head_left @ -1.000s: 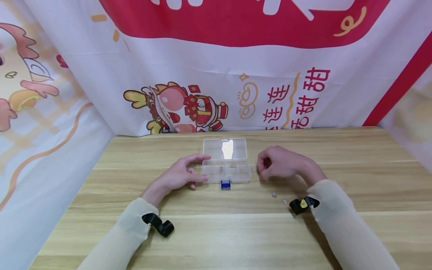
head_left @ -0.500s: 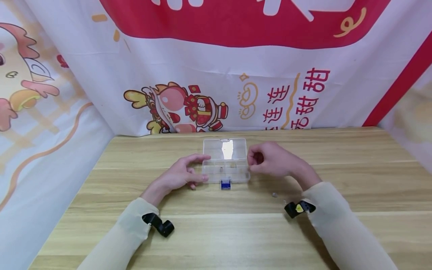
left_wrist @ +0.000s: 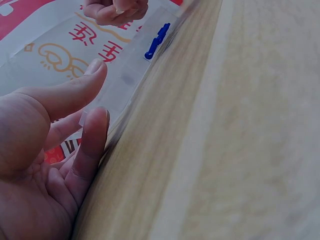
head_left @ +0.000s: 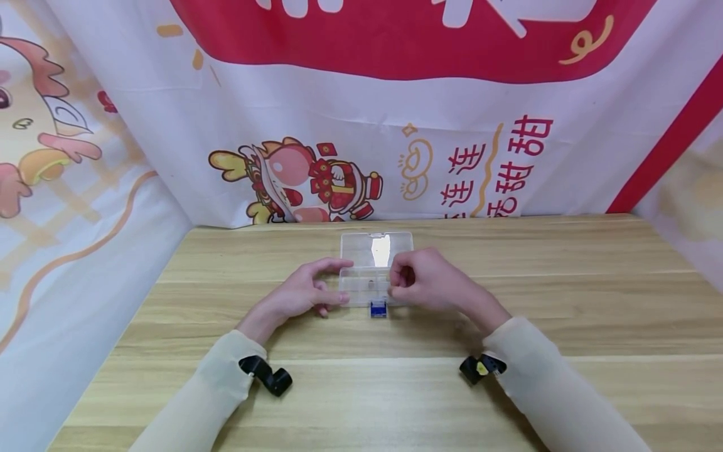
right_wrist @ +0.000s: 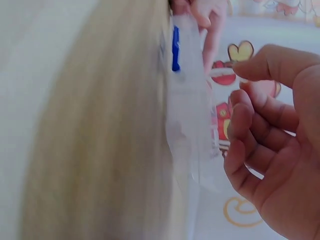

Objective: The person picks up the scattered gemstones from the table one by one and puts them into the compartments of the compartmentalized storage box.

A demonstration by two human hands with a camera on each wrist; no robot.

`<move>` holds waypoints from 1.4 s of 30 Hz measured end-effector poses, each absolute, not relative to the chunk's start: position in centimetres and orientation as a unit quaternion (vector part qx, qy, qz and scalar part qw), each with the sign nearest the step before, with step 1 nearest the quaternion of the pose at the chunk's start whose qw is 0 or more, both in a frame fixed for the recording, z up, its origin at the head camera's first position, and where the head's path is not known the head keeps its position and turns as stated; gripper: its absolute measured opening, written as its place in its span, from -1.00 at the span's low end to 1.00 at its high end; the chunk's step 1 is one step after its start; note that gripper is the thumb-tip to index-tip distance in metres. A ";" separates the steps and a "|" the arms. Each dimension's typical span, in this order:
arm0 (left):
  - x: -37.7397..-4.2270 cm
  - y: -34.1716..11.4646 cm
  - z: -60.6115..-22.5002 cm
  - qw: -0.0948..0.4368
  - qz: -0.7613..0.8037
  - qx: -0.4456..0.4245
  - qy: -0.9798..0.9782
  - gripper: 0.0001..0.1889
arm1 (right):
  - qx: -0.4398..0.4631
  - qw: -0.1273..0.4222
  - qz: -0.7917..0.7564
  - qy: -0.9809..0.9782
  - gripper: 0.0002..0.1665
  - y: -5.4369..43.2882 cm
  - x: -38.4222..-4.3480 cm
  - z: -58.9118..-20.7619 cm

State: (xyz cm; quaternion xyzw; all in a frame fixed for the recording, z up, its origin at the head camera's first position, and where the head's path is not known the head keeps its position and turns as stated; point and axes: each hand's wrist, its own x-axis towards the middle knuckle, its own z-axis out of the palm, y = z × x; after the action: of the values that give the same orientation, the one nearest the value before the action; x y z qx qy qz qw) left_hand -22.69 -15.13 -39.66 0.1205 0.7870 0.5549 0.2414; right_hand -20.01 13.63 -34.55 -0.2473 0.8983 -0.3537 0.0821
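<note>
A clear plastic compartment box (head_left: 359, 300) lies with its lid (head_left: 361, 243) swung back and its blue latch (head_left: 378, 309) toward me. My left hand (head_left: 296, 292) holds the box's left end, thumb at the front corner and index finger along the back. One compartment contains a tiny dark grey piece (head_left: 370, 284). Over the right-hand compartments is my right hand (head_left: 423, 279), its thumb and index fingertips close together and the other fingers curled. In the right wrist view those fingertips (right_wrist: 239, 69) show a narrow gap; I cannot tell whether a small piece sits between them.
The wooden table (head_left: 361, 402) runs back to a white and red printed cloth (head_left: 333, 100). Each sleeve carries a black wrist camera, the left camera (head_left: 277, 382) and the right camera (head_left: 471, 370).
My right hand has moved left from the table beside the box to above its right compartments. Small clear pieces on the table are now mostly covered by the right arm. The left hand stays put.
</note>
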 end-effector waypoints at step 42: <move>-22.6 -15.1 -39.4 0.248 0.566 0.130 0.776 -0.25 | -0.182 0.090 -0.337 0.919 -0.84 10.4 -19.0 -35.7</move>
State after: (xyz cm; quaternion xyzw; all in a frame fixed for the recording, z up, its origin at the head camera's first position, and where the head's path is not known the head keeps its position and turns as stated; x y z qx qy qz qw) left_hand -22.59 -15.08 -39.43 0.1295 0.7756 0.5657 0.2484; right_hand -18.99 10.35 -35.72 -0.1822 0.9194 -0.3368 0.0897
